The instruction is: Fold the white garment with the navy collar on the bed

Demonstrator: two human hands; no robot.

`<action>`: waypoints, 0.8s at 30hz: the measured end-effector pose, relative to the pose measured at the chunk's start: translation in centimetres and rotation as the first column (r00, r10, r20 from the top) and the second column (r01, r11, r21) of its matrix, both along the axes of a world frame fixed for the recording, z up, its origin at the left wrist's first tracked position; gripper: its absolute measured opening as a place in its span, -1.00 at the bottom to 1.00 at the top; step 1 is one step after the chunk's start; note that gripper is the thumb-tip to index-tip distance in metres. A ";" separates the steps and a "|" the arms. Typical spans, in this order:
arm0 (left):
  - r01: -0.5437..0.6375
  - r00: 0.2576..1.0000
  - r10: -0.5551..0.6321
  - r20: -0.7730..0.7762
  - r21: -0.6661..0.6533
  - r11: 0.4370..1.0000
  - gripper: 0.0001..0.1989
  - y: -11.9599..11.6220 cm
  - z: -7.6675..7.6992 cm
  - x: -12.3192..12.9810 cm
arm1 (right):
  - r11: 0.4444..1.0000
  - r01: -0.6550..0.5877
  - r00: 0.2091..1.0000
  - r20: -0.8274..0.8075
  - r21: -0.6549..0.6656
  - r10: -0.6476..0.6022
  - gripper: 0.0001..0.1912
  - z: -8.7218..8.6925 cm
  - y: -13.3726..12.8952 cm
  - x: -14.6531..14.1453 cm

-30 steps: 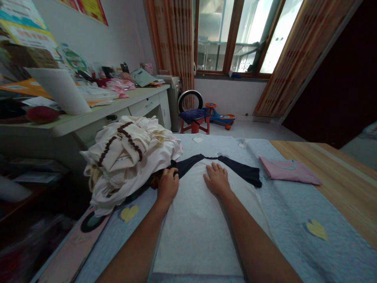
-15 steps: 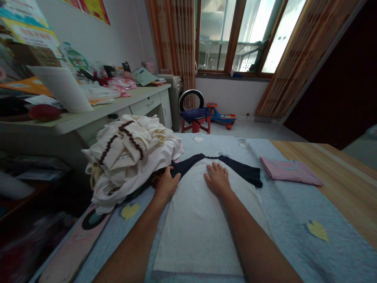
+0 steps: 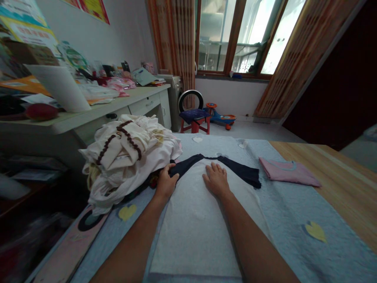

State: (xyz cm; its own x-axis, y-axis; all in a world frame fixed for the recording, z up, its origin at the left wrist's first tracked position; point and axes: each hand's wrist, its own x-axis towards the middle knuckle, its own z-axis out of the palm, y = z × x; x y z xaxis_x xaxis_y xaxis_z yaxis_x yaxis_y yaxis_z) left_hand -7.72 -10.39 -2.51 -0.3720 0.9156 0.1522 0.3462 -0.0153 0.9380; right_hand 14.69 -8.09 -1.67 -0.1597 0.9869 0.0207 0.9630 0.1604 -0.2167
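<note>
A pale grey shirt [image 3: 200,220] with navy sleeves lies spread flat on a blue-grey quilted mat [image 3: 282,212] with heart patches. My left hand [image 3: 166,182] sits at the shirt's left edge, its fingers curled over the navy sleeve [image 3: 187,165] next to a heap of white clothes with brown trim [image 3: 126,157]. My right hand [image 3: 216,180] rests flat on the shirt's chest, fingers spread, holding nothing. A folded pink garment [image 3: 288,171] lies on the mat to the right.
A cluttered white desk with drawers [image 3: 144,104] runs along the left. A wooden surface [image 3: 338,177] borders the mat on the right. A red stool [image 3: 194,125] and a ride-on toy [image 3: 220,116] stand on the floor beyond.
My left hand has shifted slightly up the shirt's edge onto the sleeve. My right hand stays on the shirt, and the view has levelled a little.
</note>
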 end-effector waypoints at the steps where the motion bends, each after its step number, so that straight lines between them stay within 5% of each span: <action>1: 0.003 0.997 -0.003 0.073 0.004 1.000 -0.54 0.1 -0.1 0.1 | 1.000 -0.001 1.000 0.000 0.000 0.001 -0.48 0.0 0.0 0.0; 10: -0.067 0.894 0.105 0.437 -0.102 0.993 -0.53 -0.6 1.3 1.7 | 0.999 -0.020 0.998 -0.056 0.048 0.023 -0.51 -0.4 0.1 0.2; 16: 0.110 0.825 0.001 0.565 -0.161 0.981 -0.54 -0.9 1.6 1.6 | 0.978 -0.176 0.972 -0.136 0.109 0.190 -0.54 -0.6 0.5 0.1; 19: 0.144 0.891 -0.050 0.451 -0.176 0.974 -0.50 -0.8 1.7 1.7 | 0.975 -0.220 0.968 -0.114 0.041 0.223 -0.52 -0.5 0.5 -0.1; 24: 0.050 0.995 -0.045 -0.090 0.059 0.997 -0.46 0.0 1.7 1.6 | 0.975 -0.223 0.972 -0.071 -0.002 0.223 -0.46 -0.2 0.1 -0.3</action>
